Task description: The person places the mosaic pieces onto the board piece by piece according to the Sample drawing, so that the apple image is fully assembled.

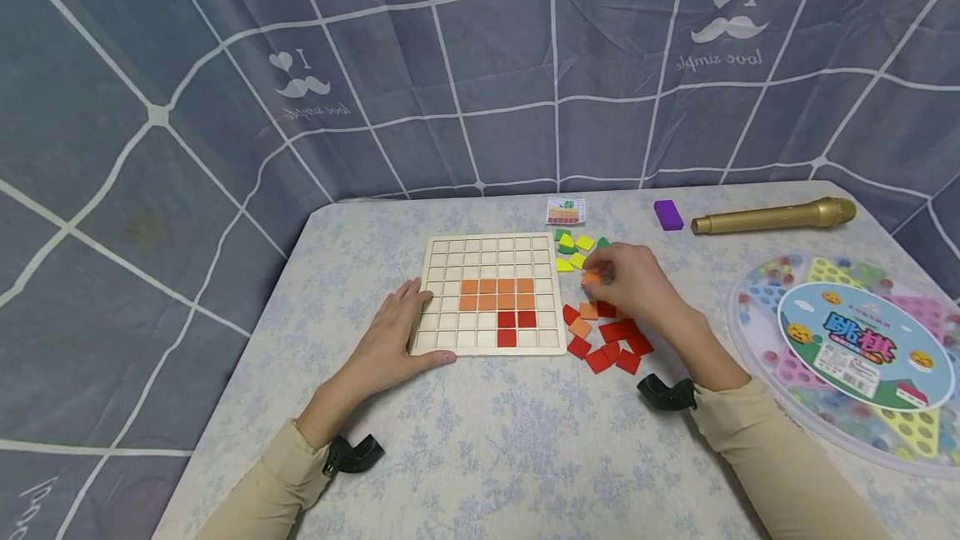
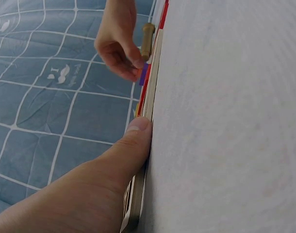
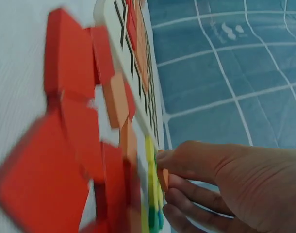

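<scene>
Table (image 1: 480,432) with floral cloth; grid-patterned curtain (image 1: 225,65) behind.

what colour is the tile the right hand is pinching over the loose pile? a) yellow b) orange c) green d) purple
b: the right hand pinches an orange tile between thumb and fingertips, beside the wooden grid board; the right wrist view shows the same orange tile at the fingertips.

a grey-blue grid-patterned curtain (image 1: 480,65) hangs behind the floral-clothed table (image 1: 510,432).
</scene>
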A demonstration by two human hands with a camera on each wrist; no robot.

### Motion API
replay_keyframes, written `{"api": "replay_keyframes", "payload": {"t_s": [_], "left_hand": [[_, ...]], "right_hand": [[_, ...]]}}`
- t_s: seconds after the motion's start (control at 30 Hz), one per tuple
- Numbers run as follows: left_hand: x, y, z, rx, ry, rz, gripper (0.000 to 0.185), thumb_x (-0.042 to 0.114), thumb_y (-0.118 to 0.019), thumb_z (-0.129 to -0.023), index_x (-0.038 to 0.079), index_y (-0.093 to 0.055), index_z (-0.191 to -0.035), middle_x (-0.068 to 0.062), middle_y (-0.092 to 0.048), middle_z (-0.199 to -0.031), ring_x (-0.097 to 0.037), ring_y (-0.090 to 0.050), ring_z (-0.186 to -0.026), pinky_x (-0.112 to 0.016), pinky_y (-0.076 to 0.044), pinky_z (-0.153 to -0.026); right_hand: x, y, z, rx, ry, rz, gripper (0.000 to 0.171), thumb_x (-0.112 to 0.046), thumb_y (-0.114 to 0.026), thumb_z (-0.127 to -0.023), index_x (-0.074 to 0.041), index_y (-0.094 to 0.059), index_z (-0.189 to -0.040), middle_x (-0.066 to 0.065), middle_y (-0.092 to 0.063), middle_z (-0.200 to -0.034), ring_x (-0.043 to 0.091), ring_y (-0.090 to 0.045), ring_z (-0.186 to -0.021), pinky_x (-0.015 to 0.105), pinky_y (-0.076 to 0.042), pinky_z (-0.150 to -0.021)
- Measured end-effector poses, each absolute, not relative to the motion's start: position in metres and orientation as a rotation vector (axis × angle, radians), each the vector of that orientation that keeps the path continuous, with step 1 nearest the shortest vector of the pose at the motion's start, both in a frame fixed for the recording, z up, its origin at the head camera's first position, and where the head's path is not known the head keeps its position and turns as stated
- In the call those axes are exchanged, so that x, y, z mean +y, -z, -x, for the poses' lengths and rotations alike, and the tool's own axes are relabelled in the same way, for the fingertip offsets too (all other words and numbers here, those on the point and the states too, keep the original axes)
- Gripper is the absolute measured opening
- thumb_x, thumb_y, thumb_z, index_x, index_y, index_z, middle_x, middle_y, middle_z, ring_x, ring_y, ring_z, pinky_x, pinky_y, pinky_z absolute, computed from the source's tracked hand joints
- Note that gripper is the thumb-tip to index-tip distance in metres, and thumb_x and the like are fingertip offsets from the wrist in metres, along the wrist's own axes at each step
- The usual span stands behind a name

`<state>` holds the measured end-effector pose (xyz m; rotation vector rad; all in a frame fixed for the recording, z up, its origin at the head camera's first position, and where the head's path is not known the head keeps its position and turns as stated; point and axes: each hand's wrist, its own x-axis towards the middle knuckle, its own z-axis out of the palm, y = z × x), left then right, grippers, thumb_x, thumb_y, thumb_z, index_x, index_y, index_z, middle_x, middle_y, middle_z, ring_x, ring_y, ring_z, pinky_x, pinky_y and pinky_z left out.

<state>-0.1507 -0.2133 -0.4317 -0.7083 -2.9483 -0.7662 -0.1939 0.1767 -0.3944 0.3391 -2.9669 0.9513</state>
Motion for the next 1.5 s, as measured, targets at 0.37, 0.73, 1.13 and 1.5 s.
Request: {"api": "replay_keyframes", "payload": {"t_s": [0.37, 0.73, 1.13, 1.5], "left_hand": [[-0.213, 0.433, 0.151, -2.954, 0.792, 0.691, 0.107, 0.055, -0.085, -0.084, 0.001, -0.034, -0.161, -0.022, -0.021, -0.174, -0.038, -0.015, -0.163, -0.057, -0.012, -0.134], [-0.212, 0.429, 0.149, -2.978, 0.805, 0.649, 0.114, 0.055, -0.086, -0.083, 0.0, -0.027, -0.164, -0.021, -0.019, -0.175, -0.036, -0.014, -0.164, -0.054, -0.012, -0.134], [-0.212, 0.429, 0.148, -2.976, 0.814, 0.679, 0.112, 0.055, -0.084, -0.085, 0.0, -0.027, -0.165, -0.021, -0.019, -0.175, -0.036, -0.013, -0.164, -0.054, -0.011, -0.134], [-0.213, 0.428, 0.148, -2.975, 0.809, 0.699, 0.109, 0.056, -0.083, -0.087, 0.001, -0.03, -0.164, -0.02, -0.019, -0.175, -0.035, -0.012, -0.164, -0.054, -0.01, -0.135]], "right_hand": [[0.126, 0.387, 0.203, -2.876, -0.978, -0.615, 0.028, -0.013, -0.086, -0.086, -0.002, -0.079, -0.111, 0.009, -0.076, -0.101, 0.025, -0.07, -0.093, 0.041, -0.062, -0.084], [0.068, 0.39, 0.212, -2.844, -0.992, -0.829, 0.02, -0.011, -0.085, -0.087, -0.005, -0.079, -0.106, 0.006, -0.075, -0.095, 0.02, -0.067, -0.087, 0.033, -0.058, -0.08], [0.028, 0.4, 0.211, -2.812, -1.075, -0.88, 0.018, -0.009, -0.086, -0.088, -0.007, -0.079, -0.104, 0.003, -0.075, -0.094, 0.017, -0.067, -0.088, 0.029, -0.058, -0.081], [0.006, 0.404, 0.207, -2.766, -1.041, -0.936, 0.009, -0.006, -0.083, -0.088, -0.009, -0.08, -0.096, 0.002, -0.074, -0.091, 0.017, -0.062, -0.087, 0.03, -0.054, -0.081]]}}
